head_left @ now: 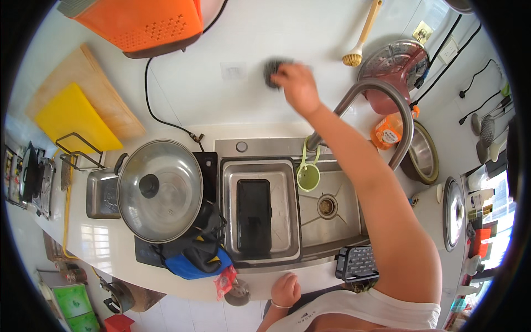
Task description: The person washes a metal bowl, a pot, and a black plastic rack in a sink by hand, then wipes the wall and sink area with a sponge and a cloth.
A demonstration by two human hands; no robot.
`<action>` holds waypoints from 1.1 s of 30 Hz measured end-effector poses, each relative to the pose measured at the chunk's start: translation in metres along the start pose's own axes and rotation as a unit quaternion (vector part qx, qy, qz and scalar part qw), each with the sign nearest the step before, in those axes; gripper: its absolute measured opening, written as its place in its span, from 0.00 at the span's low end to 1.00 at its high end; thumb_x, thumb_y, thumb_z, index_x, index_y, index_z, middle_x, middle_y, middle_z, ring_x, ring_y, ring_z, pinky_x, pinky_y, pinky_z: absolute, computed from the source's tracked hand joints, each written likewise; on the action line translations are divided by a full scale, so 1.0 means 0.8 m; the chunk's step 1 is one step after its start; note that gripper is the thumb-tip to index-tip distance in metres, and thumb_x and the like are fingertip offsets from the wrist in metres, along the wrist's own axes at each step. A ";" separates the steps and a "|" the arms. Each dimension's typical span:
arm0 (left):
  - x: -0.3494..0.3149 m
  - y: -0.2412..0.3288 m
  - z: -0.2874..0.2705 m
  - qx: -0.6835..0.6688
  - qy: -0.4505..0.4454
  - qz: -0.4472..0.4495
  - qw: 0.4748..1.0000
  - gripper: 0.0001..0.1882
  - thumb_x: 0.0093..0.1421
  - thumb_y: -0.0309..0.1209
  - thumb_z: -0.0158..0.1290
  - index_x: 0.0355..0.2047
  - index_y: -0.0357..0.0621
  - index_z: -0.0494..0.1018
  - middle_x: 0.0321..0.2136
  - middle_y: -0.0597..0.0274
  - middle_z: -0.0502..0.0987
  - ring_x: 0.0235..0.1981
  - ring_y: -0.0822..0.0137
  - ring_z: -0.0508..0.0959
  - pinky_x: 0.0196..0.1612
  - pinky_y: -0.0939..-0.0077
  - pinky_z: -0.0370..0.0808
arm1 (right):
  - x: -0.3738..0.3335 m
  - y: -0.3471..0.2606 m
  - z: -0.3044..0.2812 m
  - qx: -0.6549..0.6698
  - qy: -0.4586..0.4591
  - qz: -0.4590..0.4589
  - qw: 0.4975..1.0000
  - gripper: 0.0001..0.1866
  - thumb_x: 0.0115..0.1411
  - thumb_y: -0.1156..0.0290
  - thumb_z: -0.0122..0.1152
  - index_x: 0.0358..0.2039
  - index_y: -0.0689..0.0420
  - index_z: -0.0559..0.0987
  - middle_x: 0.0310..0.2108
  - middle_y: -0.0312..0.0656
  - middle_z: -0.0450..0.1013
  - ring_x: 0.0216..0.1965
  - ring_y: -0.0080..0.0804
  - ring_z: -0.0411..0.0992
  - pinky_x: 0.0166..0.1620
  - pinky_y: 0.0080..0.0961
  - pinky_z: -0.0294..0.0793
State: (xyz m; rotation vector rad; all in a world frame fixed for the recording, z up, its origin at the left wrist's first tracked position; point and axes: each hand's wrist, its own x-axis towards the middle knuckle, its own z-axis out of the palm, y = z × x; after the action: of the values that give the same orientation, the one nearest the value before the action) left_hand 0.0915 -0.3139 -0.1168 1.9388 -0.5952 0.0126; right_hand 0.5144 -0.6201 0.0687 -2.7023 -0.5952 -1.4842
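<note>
Across the sink, my right hand (299, 87) is closed on a dark, round scouring pad (272, 73) at the white wall. Motion blurs the pad, so its texture is hard to make out. Near the counter's front edge, my left hand (286, 289) is curled into a loose fist, with nothing showing in it. Under my right forearm is the sink (337, 221), with a curved grey faucet (406, 119) and a green strainer cup (308, 177) hanging at its base. A steel basin (281, 221) with a dark rectangular tray (254, 216) in it sits in the sink's left part.
To the left stands a large lidded pan (160, 191), beside a blue-and-black cloth (199, 263). An orange basket (146, 27) hangs above. A wooden-handled brush (362, 36) and a reddish colander (387, 83) are on the wall. An orange bottle (386, 131) stands behind the faucet.
</note>
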 end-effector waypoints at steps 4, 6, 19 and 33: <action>-0.002 -0.003 0.003 0.022 -0.009 0.009 1.000 0.09 0.44 0.23 0.52 0.29 0.40 0.74 0.30 0.55 0.77 0.29 0.55 0.77 0.32 0.67 0.76 | -0.023 -0.003 0.015 0.053 -0.053 -0.012 0.997 0.08 0.46 0.76 0.55 0.27 0.52 0.79 0.36 0.41 0.71 0.41 0.42 0.68 0.44 0.39 0.67; 0.003 0.002 0.001 0.016 -0.034 0.004 0.999 0.10 0.46 0.23 0.51 0.31 0.39 0.74 0.31 0.53 0.77 0.30 0.53 0.78 0.33 0.65 0.76 | -0.085 0.003 0.033 0.010 -0.240 -0.067 0.968 0.08 0.46 0.75 0.55 0.28 0.51 0.78 0.36 0.39 0.70 0.43 0.41 0.66 0.45 0.37 0.67; 0.007 0.008 -0.010 0.010 -0.042 0.003 0.999 0.10 0.45 0.24 0.52 0.30 0.40 0.74 0.31 0.53 0.77 0.29 0.52 0.77 0.32 0.64 0.76 | 0.067 0.005 -0.049 0.019 0.129 0.110 0.985 0.20 0.38 0.87 0.57 0.31 0.50 0.82 0.33 0.37 0.72 0.35 0.41 0.69 0.38 0.34 0.69; 0.005 0.000 -0.001 0.016 -0.036 0.014 0.999 0.09 0.44 0.23 0.52 0.29 0.41 0.75 0.30 0.57 0.77 0.28 0.56 0.77 0.31 0.68 0.76 | 0.020 -0.055 0.054 0.033 0.051 0.102 0.993 0.12 0.45 0.76 0.56 0.29 0.47 0.82 0.31 0.37 0.71 0.36 0.38 0.70 0.38 0.36 0.68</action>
State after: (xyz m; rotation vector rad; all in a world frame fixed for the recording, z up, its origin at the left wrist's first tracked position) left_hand 0.0952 -0.3148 -0.1155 1.9691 -0.6734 -0.0290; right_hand 0.5427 -0.5663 0.0499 -2.5304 -0.3438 -1.5112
